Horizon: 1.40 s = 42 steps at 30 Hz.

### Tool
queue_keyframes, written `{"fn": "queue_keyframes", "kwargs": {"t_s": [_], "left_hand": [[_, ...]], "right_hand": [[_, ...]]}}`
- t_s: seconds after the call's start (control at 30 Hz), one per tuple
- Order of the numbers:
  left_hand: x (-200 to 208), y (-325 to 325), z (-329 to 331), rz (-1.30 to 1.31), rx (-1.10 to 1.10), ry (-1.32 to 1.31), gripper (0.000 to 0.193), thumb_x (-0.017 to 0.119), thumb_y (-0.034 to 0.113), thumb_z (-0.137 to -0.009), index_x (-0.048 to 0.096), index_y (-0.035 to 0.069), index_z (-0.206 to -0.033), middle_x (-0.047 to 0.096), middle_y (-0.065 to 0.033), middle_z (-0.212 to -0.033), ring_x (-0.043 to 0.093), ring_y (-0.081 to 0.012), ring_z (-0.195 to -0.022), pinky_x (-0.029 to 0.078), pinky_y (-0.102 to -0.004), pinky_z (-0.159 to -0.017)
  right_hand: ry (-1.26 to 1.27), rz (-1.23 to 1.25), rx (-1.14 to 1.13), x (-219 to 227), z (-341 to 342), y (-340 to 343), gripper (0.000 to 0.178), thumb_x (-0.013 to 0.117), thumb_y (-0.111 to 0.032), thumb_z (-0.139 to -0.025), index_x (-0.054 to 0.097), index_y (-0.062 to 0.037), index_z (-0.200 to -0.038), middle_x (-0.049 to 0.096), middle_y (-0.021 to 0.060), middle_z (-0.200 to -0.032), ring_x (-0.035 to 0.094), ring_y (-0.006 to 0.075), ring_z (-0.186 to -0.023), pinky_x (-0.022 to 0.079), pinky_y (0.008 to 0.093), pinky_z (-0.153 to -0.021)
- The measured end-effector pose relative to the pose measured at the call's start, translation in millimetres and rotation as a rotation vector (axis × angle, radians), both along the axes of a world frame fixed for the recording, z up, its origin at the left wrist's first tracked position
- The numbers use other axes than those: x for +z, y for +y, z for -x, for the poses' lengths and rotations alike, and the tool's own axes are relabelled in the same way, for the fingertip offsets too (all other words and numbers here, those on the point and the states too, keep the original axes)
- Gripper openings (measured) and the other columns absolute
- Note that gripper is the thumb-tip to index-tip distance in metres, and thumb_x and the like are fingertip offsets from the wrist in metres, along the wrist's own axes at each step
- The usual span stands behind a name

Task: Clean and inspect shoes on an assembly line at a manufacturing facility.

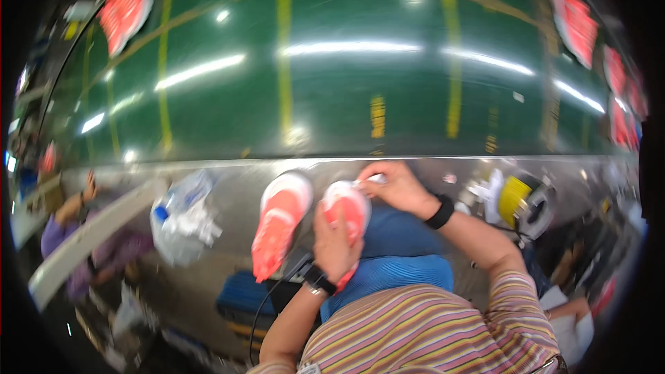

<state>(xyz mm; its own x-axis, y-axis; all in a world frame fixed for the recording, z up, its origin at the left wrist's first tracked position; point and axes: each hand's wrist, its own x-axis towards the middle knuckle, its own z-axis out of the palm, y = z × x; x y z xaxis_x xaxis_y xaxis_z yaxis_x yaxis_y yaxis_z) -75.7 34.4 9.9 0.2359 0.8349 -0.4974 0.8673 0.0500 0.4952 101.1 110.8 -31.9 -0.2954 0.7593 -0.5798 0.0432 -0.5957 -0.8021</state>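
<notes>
My left hand point(334, 244) is wrapped round a coral sneaker point(352, 202) with a white sole edge, steadying it over my lap. At the sneaker's far white end, my right hand point(400, 187) pinches a small white thing point(377, 179), its kind too small to make out. The right fingertips are at or very near the sole edge; whether they touch it I cannot tell. Just left of the held sneaker, a second coral sneaker point(278, 218) lies on the grey metal ledge point(239, 194), its white end pointing away from me.
Beyond the ledge runs a green belt point(360, 90) with yellow lines, bearing coral shoes at far left point(127, 12) and far right point(575, 24). A plastic bag point(183, 225) hangs at left. A yellow-and-white roll point(516, 201) stands at right. Another person's arm point(73, 204) shows at far left.
</notes>
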Motion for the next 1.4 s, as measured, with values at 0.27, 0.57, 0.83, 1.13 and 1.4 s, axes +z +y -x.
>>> {"fn": "queue_keyframes", "kwargs": {"t_s": [0.27,0.57,0.83,1.13,1.4], "left_hand": [[6.7,-5.4,12.4,-0.028,-0.020,-0.061,0.093,0.067,0.012,-0.069,0.007,-0.001,-0.140,0.017,-0.0345,-0.135,0.027,-0.0474,-0.123,0.027,-0.0419,-0.103],[-0.8,-5.5,11.0,-0.032,-0.075,-0.057,0.097,0.067,0.011,-0.068,0.003,0.001,-0.140,0.018,-0.0360,-0.133,0.028,-0.0480,-0.122,0.027,-0.0426,-0.103],[-2.8,-8.2,12.2,-0.056,-0.082,-0.031,0.097,0.067,0.013,-0.069,0.002,0.002,-0.141,0.019,-0.0343,-0.134,0.030,-0.0462,-0.122,0.028,-0.0408,-0.103],[11.6,4.8,-4.8,-0.009,-0.148,-0.027,0.087,0.066,0.018,-0.069,0.014,-0.011,-0.133,0.032,-0.0365,-0.122,0.037,-0.0471,-0.113,0.032,-0.0460,-0.097],[26.9,9.4,-25.0,-0.041,-0.080,0.047,0.090,0.069,0.017,-0.072,0.010,-0.011,-0.134,0.018,-0.0412,-0.130,0.029,-0.0536,-0.119,0.031,-0.0434,-0.101]], "right_hand": [[-0.393,-0.169,-0.844,111.4,-123.6,-81.5,0.010,0.061,-0.006,-0.081,0.062,-0.0020,-0.090,0.062,0.0021,-0.081,0.056,0.0057,-0.074,0.045,0.0209,-0.065],[-1.280,-0.236,-0.690,97.6,-257.8,-176.2,0.012,0.065,-0.012,-0.073,0.066,-0.0026,-0.079,0.064,0.0167,-0.082,0.062,0.0320,-0.081,0.047,0.0367,-0.073],[-1.304,-0.191,-0.625,85.6,-266.8,-179.3,0.010,0.064,-0.012,-0.072,0.066,-0.0048,-0.079,0.064,0.0181,-0.082,0.061,0.0342,-0.083,0.047,0.0385,-0.075],[-0.947,-0.425,-0.739,141.0,-215.1,-147.0,0.007,0.061,-0.009,-0.081,0.063,-0.0024,-0.085,0.063,0.0038,-0.084,0.057,0.0100,-0.078,0.044,0.0242,-0.070],[-0.237,-0.457,-0.209,58.2,-25.7,-38.0,0.012,0.062,-0.013,-0.079,0.064,-0.0040,-0.086,0.065,0.0045,-0.081,0.058,0.0110,-0.074,0.044,0.0260,-0.067]]}}
